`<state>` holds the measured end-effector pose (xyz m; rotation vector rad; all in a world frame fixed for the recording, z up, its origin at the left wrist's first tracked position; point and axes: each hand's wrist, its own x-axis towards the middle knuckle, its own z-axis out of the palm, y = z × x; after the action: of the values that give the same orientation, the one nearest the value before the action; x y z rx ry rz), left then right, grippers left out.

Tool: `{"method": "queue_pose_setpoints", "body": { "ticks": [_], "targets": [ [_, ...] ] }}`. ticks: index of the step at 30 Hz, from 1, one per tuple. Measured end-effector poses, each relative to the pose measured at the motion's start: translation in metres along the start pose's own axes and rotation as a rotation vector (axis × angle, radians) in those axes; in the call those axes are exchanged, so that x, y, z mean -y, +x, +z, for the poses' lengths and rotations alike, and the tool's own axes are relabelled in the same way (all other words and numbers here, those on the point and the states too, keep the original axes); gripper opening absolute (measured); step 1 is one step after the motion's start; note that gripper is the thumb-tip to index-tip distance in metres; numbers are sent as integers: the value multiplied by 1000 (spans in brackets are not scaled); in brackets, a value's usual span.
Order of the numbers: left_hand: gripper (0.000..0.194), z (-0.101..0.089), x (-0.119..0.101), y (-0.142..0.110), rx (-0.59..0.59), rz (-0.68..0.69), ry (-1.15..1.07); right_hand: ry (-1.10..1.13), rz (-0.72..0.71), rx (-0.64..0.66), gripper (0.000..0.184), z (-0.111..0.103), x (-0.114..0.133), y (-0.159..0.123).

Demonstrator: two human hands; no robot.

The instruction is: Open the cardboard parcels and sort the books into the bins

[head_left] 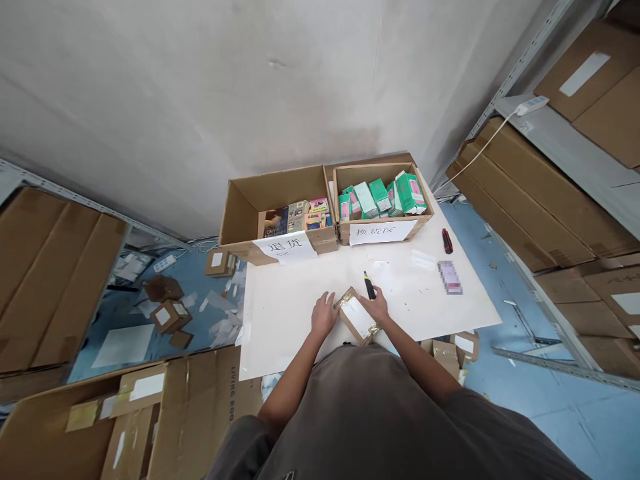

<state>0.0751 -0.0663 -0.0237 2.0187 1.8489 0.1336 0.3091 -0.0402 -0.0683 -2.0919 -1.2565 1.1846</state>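
A small brown cardboard parcel (356, 315) with a white label and shiny tape at its ends lies tilted on the white table, close to my body. My left hand (324, 315) rests at the parcel's left side, fingers stretched out and apart, holding nothing. Between the thumb and fingers of my right hand (376, 307) is a yellow-and-black utility knife (369, 286), its tip pointing away from me. That hand also lies against the parcel's right edge. Whether the blade is out is too small to tell.
Behind the parcel stand a carton (240, 250) of mixed small boxes and another carton (344, 235) of green-and-white boxes. A red-and-black tool (447, 241) and a blurred pinkish item (451, 277) lie on the white table (280, 300) at right. Stacked cartons flank both sides.
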Motion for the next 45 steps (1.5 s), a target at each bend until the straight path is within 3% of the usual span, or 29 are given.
{"method": "queue_pose_setpoints", "body": {
  "ticks": [3, 5, 7, 9, 13, 19, 24, 29, 33, 37, 45],
  "targets": [
    [53, 9, -12, -11, 24, 340, -8, -4, 14, 10, 88, -20, -40, -26],
    [60, 19, -26, -17, 149, 559, 18, -52, 9, 20, 89, -30, -56, -38],
    [69, 28, -39, -19, 267, 682, 78, -129, 14, 12, 88, -39, -62, -42],
    [75, 34, -47, -18, 323, 713, 129, -185, 24, -20, 88, -46, -63, -43],
    [83, 34, -48, -13, 315, 680, 140, -178, 58, -51, 91, -55, -71, -44],
    [89, 30, -48, -11, 320, 648, 133, -82, 223, -58, 89, -46, -94, -55],
    [89, 27, -41, 6, 353, 683, 163, -48, 85, -70, 79, -21, -61, -21],
    [88, 7, -9, 45, 335, 444, 244, -87, 20, 21, 77, 20, 12, 37],
    [90, -17, 15, 65, 308, 297, 244, -120, 16, 73, 78, 49, 57, 58],
    [80, -25, 15, 74, 290, 290, 290, -173, 30, 61, 80, 55, 69, 58],
    [84, -29, 14, 81, 326, 366, 313, -257, 33, 53, 80, 54, 72, 51]
  ]
}}
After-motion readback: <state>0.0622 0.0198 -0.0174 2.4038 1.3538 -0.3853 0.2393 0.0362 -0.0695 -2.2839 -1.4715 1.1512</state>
